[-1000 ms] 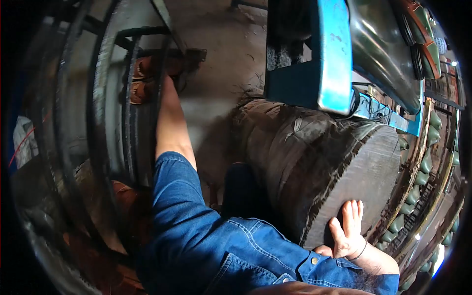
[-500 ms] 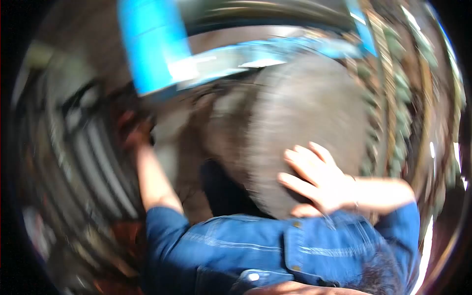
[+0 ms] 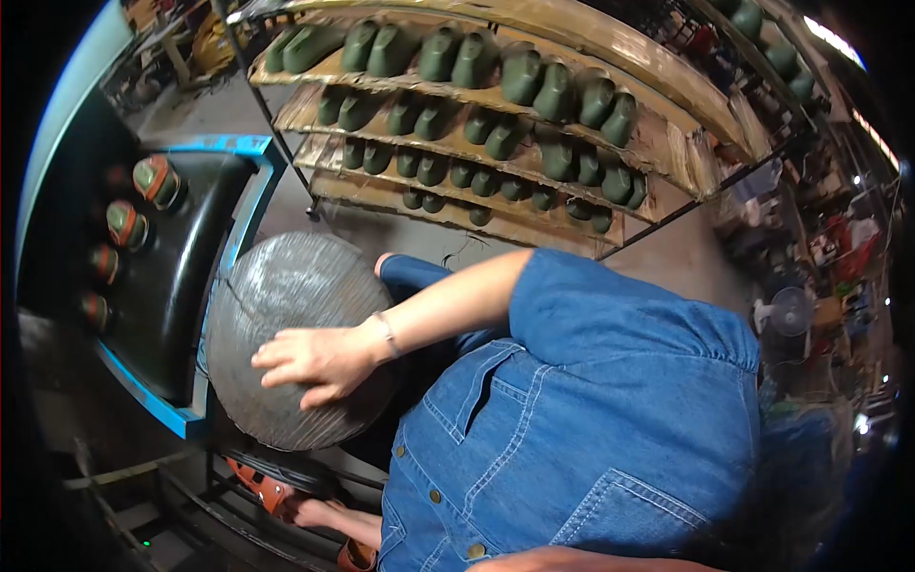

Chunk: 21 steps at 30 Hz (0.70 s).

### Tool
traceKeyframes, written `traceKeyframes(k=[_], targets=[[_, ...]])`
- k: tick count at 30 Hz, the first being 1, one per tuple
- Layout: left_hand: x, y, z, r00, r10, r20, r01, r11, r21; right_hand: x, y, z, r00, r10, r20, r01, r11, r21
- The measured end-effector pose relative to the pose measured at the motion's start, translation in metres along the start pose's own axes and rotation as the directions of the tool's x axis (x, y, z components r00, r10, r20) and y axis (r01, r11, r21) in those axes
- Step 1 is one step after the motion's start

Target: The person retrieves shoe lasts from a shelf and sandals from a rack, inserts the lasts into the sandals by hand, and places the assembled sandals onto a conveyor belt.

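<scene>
My right hand lies with its fingers spread on the top of a round, grey, grained wooden block. It holds nothing. At the lower left, my left hand is closed on an orange-red sandal with cutouts; its fingers are partly hidden. A dark curved piece, perhaps a sole, shows beside the sandal. Left of the block, a black conveyor belt in a blue frame carries several green shoe lasts with orange-red straps around them.
A wheeled rack with several rows of green lasts stands at the far side. Metal rails of a low rack run at the lower left, with a brown shoe close by. A white fan stands at the right.
My view has swung round, bringing the belt to the left and the rack to the far side. My right hand stays on the block; the earlier frame is blurred.
</scene>
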<state>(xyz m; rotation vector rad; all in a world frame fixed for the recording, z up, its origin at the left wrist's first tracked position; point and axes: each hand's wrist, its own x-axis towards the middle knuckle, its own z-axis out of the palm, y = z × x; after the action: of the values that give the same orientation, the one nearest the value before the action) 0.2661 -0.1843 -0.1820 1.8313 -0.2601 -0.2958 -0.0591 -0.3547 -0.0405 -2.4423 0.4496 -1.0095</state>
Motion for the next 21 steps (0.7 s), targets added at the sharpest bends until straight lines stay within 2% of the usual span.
traceKeyframes(k=[1,3,5,6,7,8,9,10,11,12,13,14,15,16,17,18,19,20,21], targets=[[-0.014,0.021,-0.008,0.997,0.067,0.023,-0.067,0.998,0.005,-0.020,-0.007,-0.031,0.992,0.034,-0.120,-0.035,0.999,-0.010],[-0.041,0.060,-0.019,0.977,0.196,0.080,-0.197,0.980,0.001,-0.074,-0.019,-0.101,0.933,0.138,-0.332,-0.207,0.962,-0.180],[-0.062,0.093,-0.021,0.942,0.297,0.158,-0.295,0.955,-0.037,-0.142,-0.022,-0.166,0.758,0.236,-0.609,-0.427,0.884,-0.190],[-0.074,0.107,-0.022,0.923,0.332,0.192,-0.324,0.943,-0.076,-0.180,-0.022,-0.201,0.673,0.190,-0.715,-0.531,0.797,-0.288],[-0.082,0.113,-0.017,0.904,0.361,0.231,-0.339,0.932,-0.129,-0.216,-0.027,-0.232,0.552,0.109,-0.826,-0.667,0.653,-0.359],[-0.089,0.120,-0.011,0.881,0.388,0.270,-0.348,0.919,-0.184,-0.260,-0.028,-0.267,0.464,0.066,-0.883,-0.753,0.554,-0.355],[-0.094,0.126,-0.002,0.838,0.431,0.335,-0.345,0.894,-0.287,-0.290,-0.037,-0.296,0.379,-0.063,-0.923,-0.851,0.368,-0.375],[-0.097,0.132,0.006,0.788,0.476,0.391,-0.330,0.862,-0.386,-0.322,-0.042,-0.321,0.236,-0.071,-0.969,-0.903,0.352,-0.245],[-0.095,0.139,0.015,0.742,0.520,0.423,-0.415,0.852,-0.319,-0.358,-0.040,-0.344,0.197,-0.124,-0.973,-0.966,0.145,-0.214],[-0.108,0.150,0.026,0.724,0.522,0.451,-0.422,0.852,-0.309,-0.380,-0.041,-0.363,0.171,-0.181,-0.968,-0.985,-0.064,-0.162],[-0.122,0.162,0.037,0.704,0.524,0.479,-0.430,0.852,-0.300,-0.399,-0.039,-0.376,-0.010,-0.064,-0.998,-0.999,-0.033,0.012],[-0.123,0.164,0.044,0.687,0.524,0.503,-0.488,0.846,-0.216,-0.407,-0.039,-0.386,-0.188,0.062,-0.980,-0.982,-0.025,0.186],[-0.126,0.167,0.052,0.669,0.524,0.527,-0.545,0.828,-0.132,-0.414,-0.032,-0.394,-0.276,0.147,-0.950,-0.960,-0.080,0.267],[-0.131,0.168,0.060,0.685,0.453,0.571,-0.522,0.851,-0.048,-0.420,-0.021,-0.397,-0.274,0.086,-0.958,-0.961,-0.053,0.270],[-0.137,0.171,0.067,0.697,0.378,0.610,-0.502,0.864,0.039,-0.428,-0.018,-0.397,-0.166,0.041,-0.985,-0.986,0.018,0.166],[-0.136,0.165,0.077,0.636,0.483,0.601,-0.633,0.772,0.050,-0.432,-0.014,-0.401,-0.047,-0.001,-0.999,-0.993,0.106,0.046],[-0.147,0.175,0.085,0.616,0.472,0.631,-0.676,0.727,0.116,-0.431,-0.023,-0.406,-0.091,0.075,-0.993,-0.925,0.363,0.112],[-0.165,0.180,0.086,0.547,0.603,0.581,-0.774,0.629,0.076,-0.432,-0.041,-0.411,-0.375,0.389,-0.841,-0.707,0.467,0.531],[-0.186,0.201,0.081,0.544,0.506,0.669,-0.730,0.679,0.081,-0.447,-0.047,-0.409,-0.378,0.380,-0.844,-0.494,0.688,0.531]])
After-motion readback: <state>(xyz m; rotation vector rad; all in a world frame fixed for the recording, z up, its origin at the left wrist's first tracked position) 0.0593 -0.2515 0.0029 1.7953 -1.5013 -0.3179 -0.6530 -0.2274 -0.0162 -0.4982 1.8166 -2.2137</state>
